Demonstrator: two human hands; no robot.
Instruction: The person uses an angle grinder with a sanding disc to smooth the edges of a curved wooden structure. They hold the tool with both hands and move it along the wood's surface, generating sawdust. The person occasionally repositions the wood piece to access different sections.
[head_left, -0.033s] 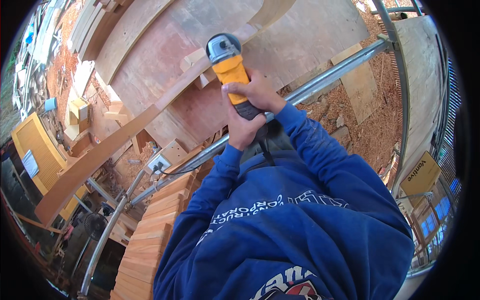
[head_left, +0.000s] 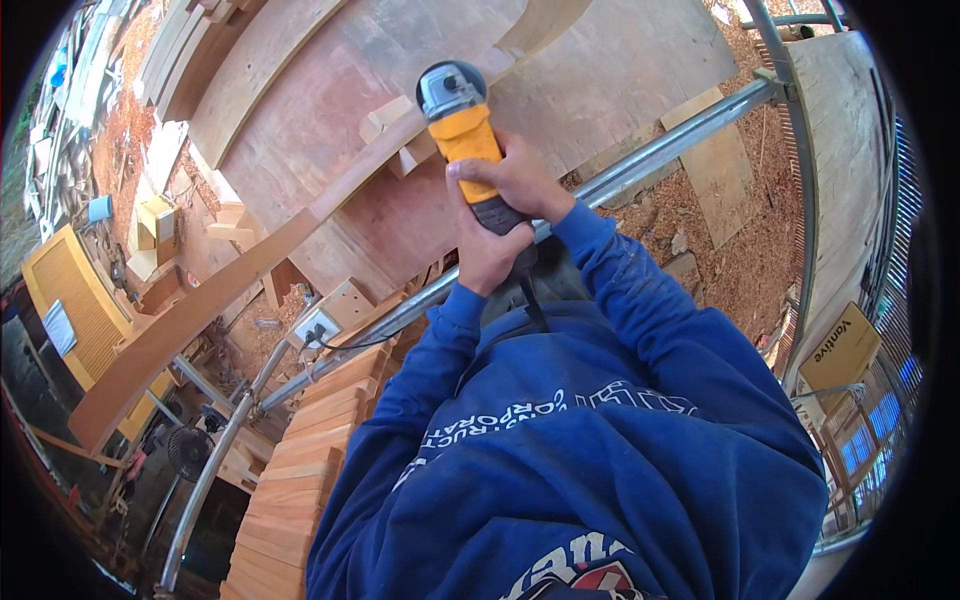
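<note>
- Left hand closes around the rear grip of the angle grinder; right hand wraps its yellow body.
- The angle grinder's head overlaps the curved board; contact unclear.
- Blue container sits near a yellow box; contents indistinct.

1 left hand and 1 right hand are showing | 1 yellow grinder is showing | 1 black fan and 1 white outlet are showing

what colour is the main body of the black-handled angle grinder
The grinder's body is yellow-orange, best seen in the head view.
</note>
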